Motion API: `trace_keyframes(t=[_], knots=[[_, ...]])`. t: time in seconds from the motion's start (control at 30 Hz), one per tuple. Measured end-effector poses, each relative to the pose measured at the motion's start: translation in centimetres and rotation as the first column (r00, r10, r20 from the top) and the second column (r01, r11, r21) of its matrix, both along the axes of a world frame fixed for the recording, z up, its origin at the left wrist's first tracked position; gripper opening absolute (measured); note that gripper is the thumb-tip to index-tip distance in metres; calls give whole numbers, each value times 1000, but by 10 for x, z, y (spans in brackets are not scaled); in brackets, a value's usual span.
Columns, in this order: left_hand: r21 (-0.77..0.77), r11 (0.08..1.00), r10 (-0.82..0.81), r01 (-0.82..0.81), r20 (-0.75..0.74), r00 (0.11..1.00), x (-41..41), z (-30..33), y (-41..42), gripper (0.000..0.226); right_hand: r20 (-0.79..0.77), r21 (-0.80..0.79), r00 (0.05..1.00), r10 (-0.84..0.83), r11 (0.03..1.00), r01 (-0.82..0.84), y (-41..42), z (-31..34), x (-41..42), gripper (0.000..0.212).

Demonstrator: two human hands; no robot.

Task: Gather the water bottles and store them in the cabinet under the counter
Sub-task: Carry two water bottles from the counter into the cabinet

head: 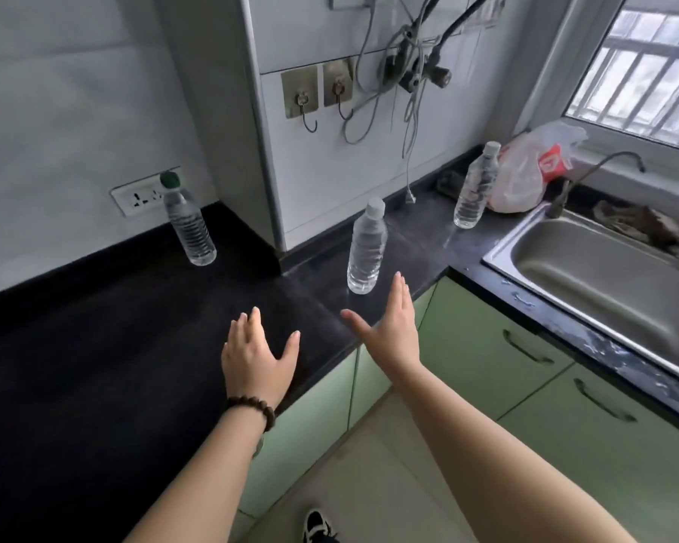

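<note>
Head view: three water bottles upright on the dark surface [95,346]: green-capped bottle [189,225] left by the wall, white-capped middle bottle [366,248], third bottle [476,188] near the sink [604,268]. Left hand [253,358] and right hand [389,327] both spread, empty; right fingertips just beside the middle bottle. Two cabinet handles visible.

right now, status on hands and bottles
Left hand and right hand open, empty. Three clear plastic water bottles upright on black counter: green-capped, middle white-capped, far white-capped. Green cabinet doors shut.
</note>
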State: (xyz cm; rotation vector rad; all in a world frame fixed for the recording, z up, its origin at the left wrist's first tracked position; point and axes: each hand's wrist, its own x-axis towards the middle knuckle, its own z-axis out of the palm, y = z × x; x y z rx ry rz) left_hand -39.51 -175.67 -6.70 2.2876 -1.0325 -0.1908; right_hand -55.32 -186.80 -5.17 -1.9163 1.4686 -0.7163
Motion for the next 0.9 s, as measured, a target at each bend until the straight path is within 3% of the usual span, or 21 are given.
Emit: trace_keyframes(t=[0.33,0.47,0.57,0.9], knots=[[22,1000,15,-15,-22,1000,54,-5,-97,80,121,80,978,-169,984,160,-118,2,60,122],[11,999,48,-47,-61,997,59,-6,-119,80,199,133,955,-219,972,196,-137,-2,69,96],[-34,996,78,-82,-100,992,59,-4,-131,79,167,157,960,-223,968,197,-147,-4,67,78],[-249,948,161,-197,-158,974,78,-2,-145,75,62,101,987,-150,985,143,-164,-6,70,71]])
